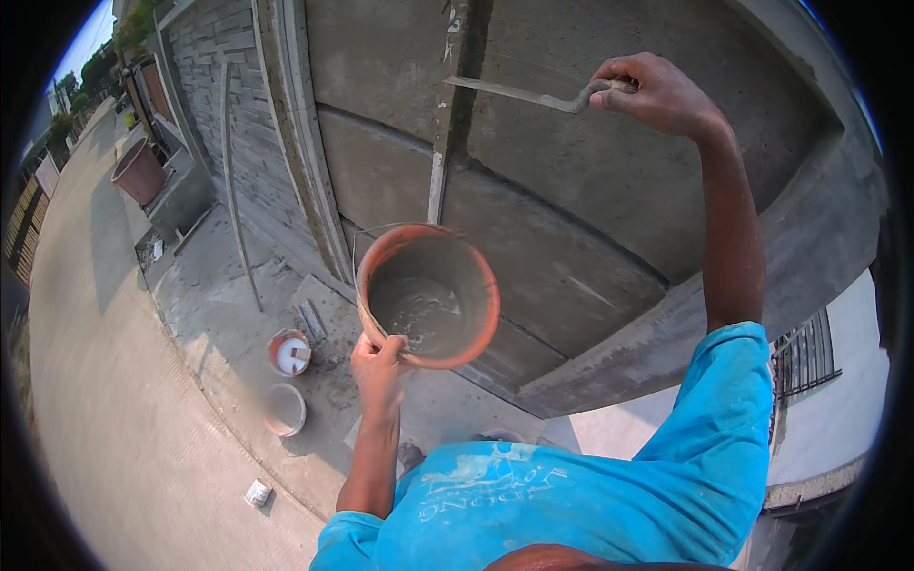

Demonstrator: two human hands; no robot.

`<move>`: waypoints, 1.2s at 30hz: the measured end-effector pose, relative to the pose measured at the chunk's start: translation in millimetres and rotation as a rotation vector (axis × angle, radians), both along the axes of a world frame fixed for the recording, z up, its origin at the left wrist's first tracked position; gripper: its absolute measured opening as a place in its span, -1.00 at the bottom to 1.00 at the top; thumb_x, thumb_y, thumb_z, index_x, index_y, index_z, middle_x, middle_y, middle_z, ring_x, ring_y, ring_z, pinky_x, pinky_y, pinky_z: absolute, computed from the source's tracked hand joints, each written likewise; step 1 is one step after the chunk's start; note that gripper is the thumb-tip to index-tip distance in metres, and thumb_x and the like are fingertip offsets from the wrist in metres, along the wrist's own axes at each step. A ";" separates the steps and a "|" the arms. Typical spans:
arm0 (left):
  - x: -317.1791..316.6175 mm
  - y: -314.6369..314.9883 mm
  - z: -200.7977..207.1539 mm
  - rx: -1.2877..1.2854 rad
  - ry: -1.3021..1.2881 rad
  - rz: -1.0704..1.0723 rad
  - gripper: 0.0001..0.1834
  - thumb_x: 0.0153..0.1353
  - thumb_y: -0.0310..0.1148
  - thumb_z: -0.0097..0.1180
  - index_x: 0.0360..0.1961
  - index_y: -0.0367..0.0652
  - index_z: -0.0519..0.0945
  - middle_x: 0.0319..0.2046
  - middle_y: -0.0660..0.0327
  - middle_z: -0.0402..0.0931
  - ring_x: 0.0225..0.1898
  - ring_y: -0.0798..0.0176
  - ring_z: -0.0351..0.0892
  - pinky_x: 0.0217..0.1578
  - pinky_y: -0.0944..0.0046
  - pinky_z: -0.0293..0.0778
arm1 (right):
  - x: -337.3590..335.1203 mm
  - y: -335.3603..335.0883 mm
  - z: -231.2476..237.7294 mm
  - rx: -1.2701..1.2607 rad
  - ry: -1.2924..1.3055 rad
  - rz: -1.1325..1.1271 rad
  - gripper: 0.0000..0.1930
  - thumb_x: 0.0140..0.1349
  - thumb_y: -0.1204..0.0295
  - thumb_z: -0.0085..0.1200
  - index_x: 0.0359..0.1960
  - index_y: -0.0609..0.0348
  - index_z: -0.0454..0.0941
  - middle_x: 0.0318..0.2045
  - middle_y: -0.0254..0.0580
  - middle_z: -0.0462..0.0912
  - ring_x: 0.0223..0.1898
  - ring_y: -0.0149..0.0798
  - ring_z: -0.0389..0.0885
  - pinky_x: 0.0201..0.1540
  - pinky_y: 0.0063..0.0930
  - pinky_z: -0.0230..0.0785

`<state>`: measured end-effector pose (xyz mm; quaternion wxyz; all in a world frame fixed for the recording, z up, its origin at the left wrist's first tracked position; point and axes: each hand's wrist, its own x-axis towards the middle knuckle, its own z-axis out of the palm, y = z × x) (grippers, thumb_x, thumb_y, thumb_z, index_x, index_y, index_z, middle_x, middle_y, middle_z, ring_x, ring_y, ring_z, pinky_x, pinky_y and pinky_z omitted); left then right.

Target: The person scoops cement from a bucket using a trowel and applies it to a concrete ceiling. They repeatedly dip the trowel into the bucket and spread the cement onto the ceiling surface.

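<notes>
My left hand (379, 366) is closed on the rim of an orange bucket (487, 303), its thumb over the edge. Grey wet mortar (419, 309) lies in the bucket's bottom, and a thin wire handle leans toward the wall side. High on the right, my right hand (657, 93) grips the handle of a trowel (514, 92) seen nearly edge-on. The trowel's blade points left, its tip at a narrow upright strip (444, 143) on the grey plastered wall (571, 205). Whether the blade touches the wall I cannot tell.
Two small buckets stand on the ground: one with white liquid (288, 352), another pale one (285, 410). A long thin strip (233, 190) leans on the stone-clad wall (205, 90). A reddish pot (140, 173) sits on a concrete block (183, 200). A small container (257, 493) lies on the pavement.
</notes>
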<state>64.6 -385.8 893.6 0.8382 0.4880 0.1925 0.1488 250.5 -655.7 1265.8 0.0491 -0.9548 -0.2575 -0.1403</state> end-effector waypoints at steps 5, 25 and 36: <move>6.6 -3.9 2.3 0.054 0.060 -0.058 -0.77 0.11 -0.59 0.13 -0.15 -0.28 0.56 -0.30 0.21 0.60 -0.36 0.35 0.64 -0.39 0.27 0.68 | -28.0 -14.9 -139.1 0.004 -0.055 0.099 -0.65 0.19 0.16 0.33 -0.27 0.22 0.62 -0.53 -0.23 0.50 -0.42 -0.20 0.50 -0.30 -0.29 0.34; 15.3 85.3 -44.5 0.478 0.161 -0.345 -0.89 0.14 -0.54 0.22 -0.28 -0.29 0.61 -0.45 0.39 0.51 -0.39 0.53 0.41 -0.32 0.48 0.35 | -132.4 124.6 -422.7 0.182 1.065 -0.122 -0.43 0.39 0.03 -0.03 0.22 0.27 0.44 0.10 0.21 0.59 0.17 0.17 0.54 0.25 -0.03 0.34; 33.1 167.9 -68.0 0.593 0.056 -0.552 -0.69 0.14 -0.57 0.19 -0.07 -0.45 0.62 -0.19 0.21 0.63 -0.14 0.42 0.53 -0.04 0.39 0.43 | -162.2 209.2 -437.7 1.157 1.855 -0.249 -0.65 0.46 0.13 -0.03 -0.08 0.20 0.48 -0.47 -0.33 0.49 -0.63 -0.47 0.47 -0.56 -0.56 0.42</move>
